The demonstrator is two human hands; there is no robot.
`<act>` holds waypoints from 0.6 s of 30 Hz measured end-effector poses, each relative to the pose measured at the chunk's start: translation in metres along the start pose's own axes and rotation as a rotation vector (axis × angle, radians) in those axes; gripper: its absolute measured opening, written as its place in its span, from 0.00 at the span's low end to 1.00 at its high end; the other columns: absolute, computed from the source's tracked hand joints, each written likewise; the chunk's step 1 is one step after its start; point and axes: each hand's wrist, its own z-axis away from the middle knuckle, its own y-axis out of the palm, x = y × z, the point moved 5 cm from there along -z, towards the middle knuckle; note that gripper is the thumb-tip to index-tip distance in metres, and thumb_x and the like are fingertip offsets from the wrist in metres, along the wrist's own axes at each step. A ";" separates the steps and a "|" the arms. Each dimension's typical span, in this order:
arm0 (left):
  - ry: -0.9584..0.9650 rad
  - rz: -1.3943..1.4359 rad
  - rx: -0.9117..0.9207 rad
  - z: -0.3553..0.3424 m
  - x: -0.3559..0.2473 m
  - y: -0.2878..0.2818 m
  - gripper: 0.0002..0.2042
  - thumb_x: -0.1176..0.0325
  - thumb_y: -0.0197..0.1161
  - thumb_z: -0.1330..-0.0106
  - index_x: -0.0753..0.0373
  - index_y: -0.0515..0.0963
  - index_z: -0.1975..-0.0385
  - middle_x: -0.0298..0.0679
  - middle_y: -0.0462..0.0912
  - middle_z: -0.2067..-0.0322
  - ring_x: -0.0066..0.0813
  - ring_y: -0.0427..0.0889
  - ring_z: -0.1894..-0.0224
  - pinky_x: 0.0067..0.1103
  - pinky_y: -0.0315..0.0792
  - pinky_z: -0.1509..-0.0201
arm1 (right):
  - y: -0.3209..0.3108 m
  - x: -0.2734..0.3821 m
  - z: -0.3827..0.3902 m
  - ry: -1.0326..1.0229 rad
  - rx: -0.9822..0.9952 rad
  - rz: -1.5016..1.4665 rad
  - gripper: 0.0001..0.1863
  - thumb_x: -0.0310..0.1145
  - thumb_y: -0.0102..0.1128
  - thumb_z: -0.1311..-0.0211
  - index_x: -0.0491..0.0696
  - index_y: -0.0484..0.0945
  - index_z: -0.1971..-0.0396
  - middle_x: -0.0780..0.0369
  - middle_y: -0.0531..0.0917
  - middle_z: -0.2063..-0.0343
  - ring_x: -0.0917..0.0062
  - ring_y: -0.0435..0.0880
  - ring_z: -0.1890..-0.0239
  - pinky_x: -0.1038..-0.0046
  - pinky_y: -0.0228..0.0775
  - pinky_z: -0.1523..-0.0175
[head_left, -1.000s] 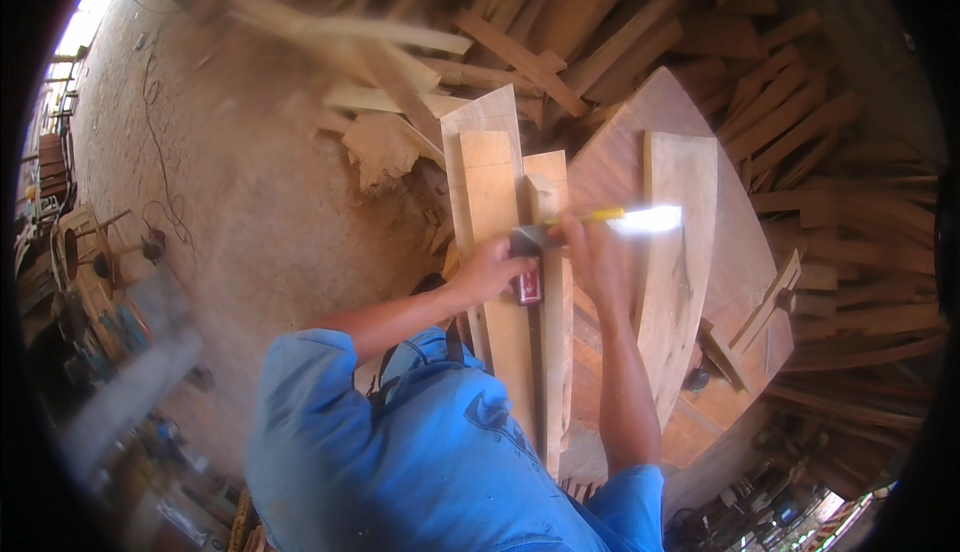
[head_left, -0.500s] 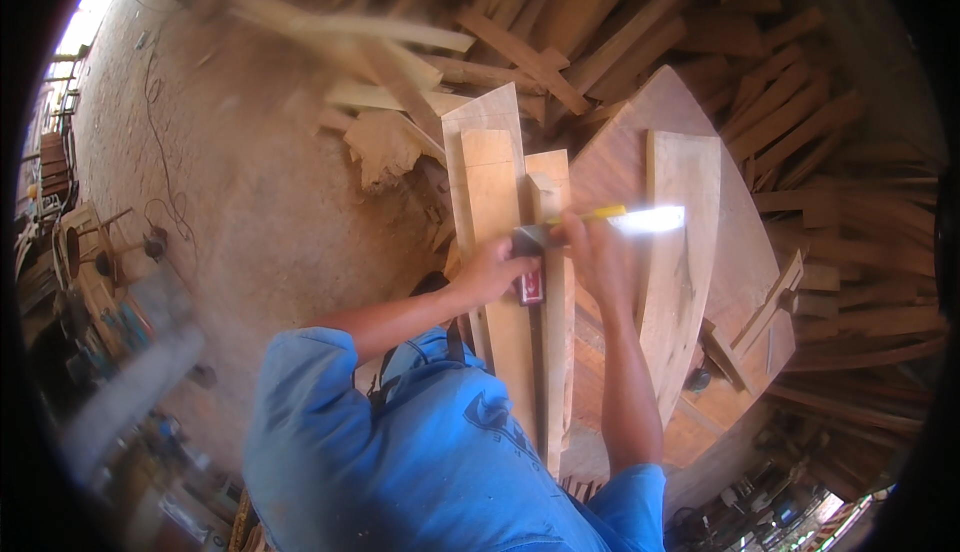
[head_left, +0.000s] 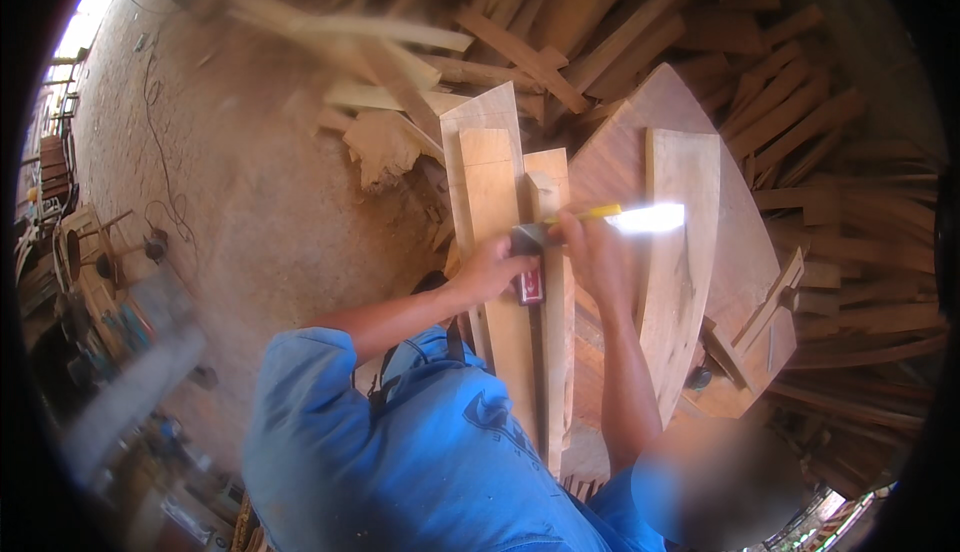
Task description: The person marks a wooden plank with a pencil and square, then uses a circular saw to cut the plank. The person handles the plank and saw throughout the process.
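Observation:
My left hand (head_left: pixel 492 270) is closed on a small dark box-like tool (head_left: pixel 528 240) with a red and white face at its near end. It rests over a narrow upright board (head_left: pixel 543 352) with a dark side. Just right of the tool, my right hand (head_left: pixel 592 250) pinches a thin yellow strip (head_left: pixel 600 212), whose exact kind I cannot make out. A bright white glare (head_left: pixel 648 218) hides what lies at the strip's right end. Pale planks (head_left: pixel 490 187) stand close on the left, and a curved plank (head_left: pixel 690 242) lies to the right.
The planks lie on a broad reddish-brown wooden panel (head_left: pixel 740 222). Heaped offcuts (head_left: pixel 610 22) spread along the far side and right. A thin cable (head_left: pixel 160 142) runs over the floor at left, near tools and stools (head_left: pixel 90 242). A blurred brownish shape (head_left: pixel 730 482) covers the lower right.
A blurred brownish shape has come into the lower right, over the edge of my right sleeve. Both hands, the dark tool and the yellow strip stay almost where they were.

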 end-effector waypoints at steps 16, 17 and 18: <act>-0.003 -0.039 -0.015 -0.002 0.006 -0.002 0.16 0.63 0.62 0.28 0.65 0.75 0.48 0.35 0.83 0.59 0.22 0.85 0.60 0.22 0.81 0.61 | 0.002 -0.035 -0.001 -0.032 -0.231 -0.089 0.13 0.34 0.52 0.27 0.40 0.81 0.59 0.58 0.83 0.73 0.79 0.82 0.77 0.77 0.73 0.71; 0.001 -0.045 -0.018 -0.002 0.008 -0.003 0.16 0.63 0.62 0.28 0.65 0.75 0.48 0.35 0.83 0.59 0.22 0.85 0.60 0.22 0.82 0.60 | -0.001 -0.044 0.005 -0.044 -0.283 -0.092 0.13 0.34 0.53 0.27 0.40 0.80 0.59 0.58 0.83 0.72 0.79 0.82 0.77 0.77 0.73 0.70; 0.015 -0.038 -0.012 -0.004 0.009 -0.004 0.16 0.63 0.62 0.28 0.66 0.75 0.48 0.36 0.83 0.59 0.23 0.85 0.59 0.23 0.82 0.60 | -0.003 -0.055 0.011 -0.033 -0.340 -0.248 0.13 0.35 0.53 0.26 0.40 0.80 0.58 0.58 0.84 0.71 0.80 0.82 0.76 0.77 0.74 0.69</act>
